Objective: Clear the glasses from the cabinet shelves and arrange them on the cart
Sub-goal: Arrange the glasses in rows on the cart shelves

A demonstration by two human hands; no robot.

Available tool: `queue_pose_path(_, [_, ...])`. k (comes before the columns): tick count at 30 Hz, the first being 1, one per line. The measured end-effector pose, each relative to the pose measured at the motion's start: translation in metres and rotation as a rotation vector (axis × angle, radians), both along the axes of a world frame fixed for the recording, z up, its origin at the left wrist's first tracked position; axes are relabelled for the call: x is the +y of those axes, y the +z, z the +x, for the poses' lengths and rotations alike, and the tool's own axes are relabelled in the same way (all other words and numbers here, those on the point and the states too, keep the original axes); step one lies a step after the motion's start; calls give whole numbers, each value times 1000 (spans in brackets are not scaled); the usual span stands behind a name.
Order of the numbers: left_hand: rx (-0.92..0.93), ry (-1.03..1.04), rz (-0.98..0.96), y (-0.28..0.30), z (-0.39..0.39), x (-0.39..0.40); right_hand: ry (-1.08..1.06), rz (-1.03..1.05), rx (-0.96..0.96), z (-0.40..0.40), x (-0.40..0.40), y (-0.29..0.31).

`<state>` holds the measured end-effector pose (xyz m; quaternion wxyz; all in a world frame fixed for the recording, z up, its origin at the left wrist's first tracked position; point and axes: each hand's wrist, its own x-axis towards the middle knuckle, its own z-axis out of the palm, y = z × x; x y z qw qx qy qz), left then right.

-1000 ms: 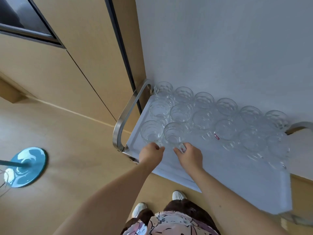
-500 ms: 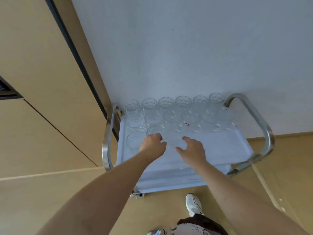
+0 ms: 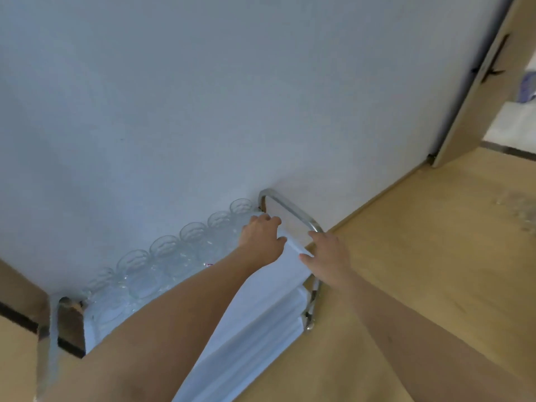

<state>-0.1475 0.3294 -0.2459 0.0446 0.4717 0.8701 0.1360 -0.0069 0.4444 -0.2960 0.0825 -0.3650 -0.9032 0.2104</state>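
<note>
Clear glasses [image 3: 162, 265] stand in rows on the white cart [image 3: 261, 309] against the wall. The left hand [image 3: 262, 237], fingers curled, and right hand [image 3: 327, 253], fingers relaxed, hover empty near its handle [image 3: 293, 211]. Arranging seems underway; next likely fetches more glasses.

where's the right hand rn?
Head view, right of centre: the right hand is at the cart's right-end metal handle, fingers by the tray corner, just right of the left hand.
</note>
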Motion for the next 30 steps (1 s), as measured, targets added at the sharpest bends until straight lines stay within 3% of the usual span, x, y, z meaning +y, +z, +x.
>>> queue_pose_path(7, [69, -188, 67, 26, 72, 149, -236, 52, -39, 86, 119, 30])
queue_pose_path(21, [-21, -440, 62, 28, 219, 425, -503, 102, -33, 247, 352, 41])
queue_pose_path(30, [-1, -639, -3, 16, 268, 596, -686, 20, -88, 294, 480, 22])
